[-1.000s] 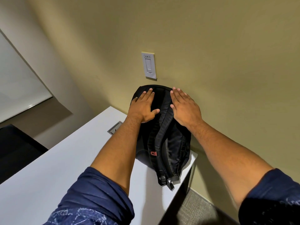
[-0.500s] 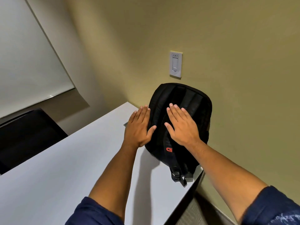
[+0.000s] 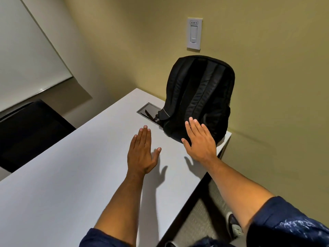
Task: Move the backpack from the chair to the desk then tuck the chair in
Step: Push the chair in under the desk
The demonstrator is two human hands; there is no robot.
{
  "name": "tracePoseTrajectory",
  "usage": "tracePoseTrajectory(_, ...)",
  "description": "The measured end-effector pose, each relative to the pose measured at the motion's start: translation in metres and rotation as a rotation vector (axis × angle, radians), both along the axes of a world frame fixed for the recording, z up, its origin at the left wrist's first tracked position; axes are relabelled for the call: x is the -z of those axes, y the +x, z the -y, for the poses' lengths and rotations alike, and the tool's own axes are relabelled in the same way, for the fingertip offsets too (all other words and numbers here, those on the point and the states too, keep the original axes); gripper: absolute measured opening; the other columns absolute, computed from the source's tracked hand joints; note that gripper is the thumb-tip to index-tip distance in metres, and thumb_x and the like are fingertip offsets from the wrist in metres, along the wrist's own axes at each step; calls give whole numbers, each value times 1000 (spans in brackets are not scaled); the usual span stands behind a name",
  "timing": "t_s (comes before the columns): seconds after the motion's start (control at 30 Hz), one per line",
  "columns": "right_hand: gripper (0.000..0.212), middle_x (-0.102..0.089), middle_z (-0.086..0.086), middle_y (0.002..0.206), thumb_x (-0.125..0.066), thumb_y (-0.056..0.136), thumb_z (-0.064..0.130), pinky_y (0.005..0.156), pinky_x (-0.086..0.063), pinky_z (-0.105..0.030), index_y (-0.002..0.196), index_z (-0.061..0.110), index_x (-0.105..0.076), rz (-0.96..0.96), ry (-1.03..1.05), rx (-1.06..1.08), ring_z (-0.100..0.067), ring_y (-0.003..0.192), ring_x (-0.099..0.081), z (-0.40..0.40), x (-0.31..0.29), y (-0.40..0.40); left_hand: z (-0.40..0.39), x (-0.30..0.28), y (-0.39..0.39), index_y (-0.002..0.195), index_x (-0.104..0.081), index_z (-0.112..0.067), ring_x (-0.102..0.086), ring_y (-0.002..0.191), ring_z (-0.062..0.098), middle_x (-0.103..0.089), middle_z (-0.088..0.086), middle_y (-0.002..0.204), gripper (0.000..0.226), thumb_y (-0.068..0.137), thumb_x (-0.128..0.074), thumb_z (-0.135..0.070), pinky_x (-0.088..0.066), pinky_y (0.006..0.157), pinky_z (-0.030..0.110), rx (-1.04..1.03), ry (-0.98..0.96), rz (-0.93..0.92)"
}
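Observation:
A black backpack [image 3: 197, 97] stands upright at the far right corner of the white desk [image 3: 71, 175], leaning against the yellow wall with its shoulder straps facing me. My left hand [image 3: 142, 154] hovers flat over the desk, a short way in front of the pack, holding nothing. My right hand [image 3: 201, 139] is spread open in front of the pack's lower edge; whether it touches the fabric is unclear. The task's chair is not in view.
A grey cable port [image 3: 149, 111] is set into the desk just left of the pack. A light switch [image 3: 194, 32] is on the wall above. A black chair back [image 3: 30, 132] shows beyond the desk's left side. Grey carpet [image 3: 199, 223] lies below right.
Both hands have come off the backpack and drawn back toward me. The pack stays upright against the wall on the desk corner. My view has shifted back and left.

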State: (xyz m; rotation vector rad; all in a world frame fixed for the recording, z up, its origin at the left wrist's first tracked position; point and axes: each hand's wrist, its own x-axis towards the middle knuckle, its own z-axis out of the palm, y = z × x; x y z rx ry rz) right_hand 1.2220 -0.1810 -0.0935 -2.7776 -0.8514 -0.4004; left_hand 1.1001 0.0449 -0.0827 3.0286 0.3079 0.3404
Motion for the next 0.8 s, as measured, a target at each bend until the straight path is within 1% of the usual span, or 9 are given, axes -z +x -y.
tracePoseTrajectory(0.07, 72, -13, -6, 171, -36, 104, 52, 128, -12, -43, 163, 15, -16, -16, -6, 9, -22, 158, -11, 12, 9, -11, 11, 6, -16, 164, -8, -12, 6, 159, 18, 0, 4, 172, 82, 101, -30, -59, 6, 127, 32, -8, 0, -5)
tracePoseTrajectory(0.2, 73, -16, -7, 170, -30, 103, 53, 127, -14, -45, 163, 14, -18, -35, 22, -11, -22, 157, -13, 36, 20, -28, 41, 14, -42, 164, -8, -13, 5, 159, 18, -1, 4, 172, 81, 101, -32, -58, 4, 128, 34, -35, 7, -26)
tracePoseTrajectory(0.37, 73, -20, -8, 169, -37, 101, 52, 126, -19, -45, 161, 11, -26, 7, 114, -129, -22, 157, -16, 80, 25, -37, 100, 17, -60, 164, -6, -14, 5, 159, 17, 1, 2, 172, 82, 101, -29, -61, -3, 130, 38, -140, 18, -37)
tracePoseTrajectory(0.53, 78, -14, -8, 170, -29, 100, 60, 126, -18, -46, 162, 12, -21, -48, 80, -233, -21, 158, -8, 132, 37, -40, 168, 21, -79, 164, -6, -14, 5, 159, 17, 1, 2, 172, 83, 100, -23, -64, -6, 130, 39, -276, 26, -63)
tracePoseTrajectory(0.67, 79, -11, -9, 170, -34, 100, 60, 126, -16, -47, 162, 13, -20, -96, 51, -306, -22, 158, -6, 169, 46, -51, 215, 14, -104, 164, -6, -17, 5, 159, 17, 2, 1, 172, 83, 100, -17, -67, -7, 130, 41, -324, 50, -110)
tracePoseTrajectory(0.8, 81, -8, -12, 170, -39, 99, 58, 126, -17, -49, 162, 12, -19, -106, 34, -379, -24, 158, -6, 178, 45, -60, 232, -1, -138, 164, -7, -17, 2, 159, 17, -2, 1, 172, 81, 100, -17, -66, -10, 129, 42, -369, 89, -122)
